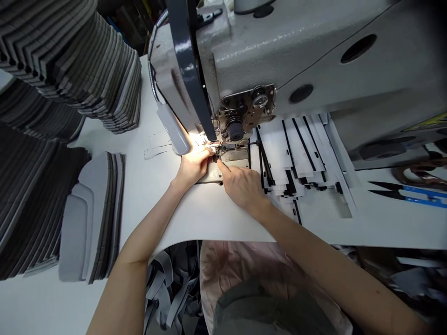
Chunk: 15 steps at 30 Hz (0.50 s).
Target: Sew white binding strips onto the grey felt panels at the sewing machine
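A large grey sewing machine stands over the white table. Under its lit needle area, my left hand is closed, thumb and fingers pinched at the left side of the presser foot; what they hold is too small to make out. From the right, my right hand reaches to the metal needle plate, index finger stretched to just in front of the foot and the other fingers curled beneath. Whether it holds anything is hidden. A small lamp shines beside my left hand.
Stacks of grey padded pieces rise at the left, with more curved pieces nearer. White strips with black bands lie right of the needle plate. Blue-handled snips rest at the far right. Grey strips hang below the table edge.
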Tool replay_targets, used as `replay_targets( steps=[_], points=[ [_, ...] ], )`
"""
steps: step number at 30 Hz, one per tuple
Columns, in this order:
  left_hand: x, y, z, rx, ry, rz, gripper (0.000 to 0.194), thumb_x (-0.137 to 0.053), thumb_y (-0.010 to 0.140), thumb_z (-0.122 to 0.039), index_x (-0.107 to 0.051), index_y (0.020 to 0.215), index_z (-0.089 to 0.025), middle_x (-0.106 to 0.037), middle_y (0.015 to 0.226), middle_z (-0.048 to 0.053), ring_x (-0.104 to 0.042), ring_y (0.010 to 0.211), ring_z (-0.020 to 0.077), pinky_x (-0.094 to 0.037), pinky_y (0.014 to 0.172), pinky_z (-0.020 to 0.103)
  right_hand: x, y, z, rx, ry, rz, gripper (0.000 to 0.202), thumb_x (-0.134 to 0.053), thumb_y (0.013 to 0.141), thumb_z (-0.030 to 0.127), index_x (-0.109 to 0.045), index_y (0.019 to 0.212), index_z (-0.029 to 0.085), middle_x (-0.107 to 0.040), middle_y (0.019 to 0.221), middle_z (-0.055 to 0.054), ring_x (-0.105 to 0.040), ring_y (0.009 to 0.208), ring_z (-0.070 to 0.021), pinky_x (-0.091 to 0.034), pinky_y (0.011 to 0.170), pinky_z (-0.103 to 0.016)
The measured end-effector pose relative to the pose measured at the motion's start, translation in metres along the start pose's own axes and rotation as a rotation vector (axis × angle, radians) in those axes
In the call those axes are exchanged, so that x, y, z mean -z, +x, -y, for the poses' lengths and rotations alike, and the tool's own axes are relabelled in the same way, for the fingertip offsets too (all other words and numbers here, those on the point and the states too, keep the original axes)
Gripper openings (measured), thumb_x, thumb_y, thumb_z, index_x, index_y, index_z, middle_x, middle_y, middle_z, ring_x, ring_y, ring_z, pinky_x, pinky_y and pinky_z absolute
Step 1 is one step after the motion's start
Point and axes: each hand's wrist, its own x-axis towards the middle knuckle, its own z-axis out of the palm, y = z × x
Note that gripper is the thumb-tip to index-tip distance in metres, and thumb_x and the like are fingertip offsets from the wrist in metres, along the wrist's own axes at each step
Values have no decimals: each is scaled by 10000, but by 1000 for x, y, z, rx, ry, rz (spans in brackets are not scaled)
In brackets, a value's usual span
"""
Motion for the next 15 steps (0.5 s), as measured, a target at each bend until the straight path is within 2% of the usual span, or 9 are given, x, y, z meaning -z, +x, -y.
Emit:
replay_targets(
  steps=[4, 9, 15],
  points=[
    [0, -3, -2, -14, -23, 7, 265, -410, 923, -115, -664, 906, -190, -734, 915, 62, -673, 881, 173, -532, 853, 327, -2, 0, 0, 0, -10, -15, 514, -362, 983, 147, -490, 1477, 205, -719, 867, -80, -656, 786, -182, -286, 593, -303],
    [3, -11, -2, -17, 1, 40, 266, -399, 957, -158, -663, 955, -193, -728, 986, 85, -662, 964, 192, -519, 917, 360, -5, -2, -1, 2, -15, -60, 481, -365, 993, 171, -531, 1441, 220, -724, 850, -70, -671, 785, -181, -264, 580, -309],
    [2, -2, 21, 258, 185, 50, 263, -499, 903, -183, -660, 1108, -144, -693, 1049, 158, -638, 1022, 304, -512, 916, 448, -5, -2, -1, 2, 4, -82, 455, -373, 1000, 204, -564, 1412, 231, -741, 865, -61, -682, 795, -179, -282, 585, -298]
  ],
)
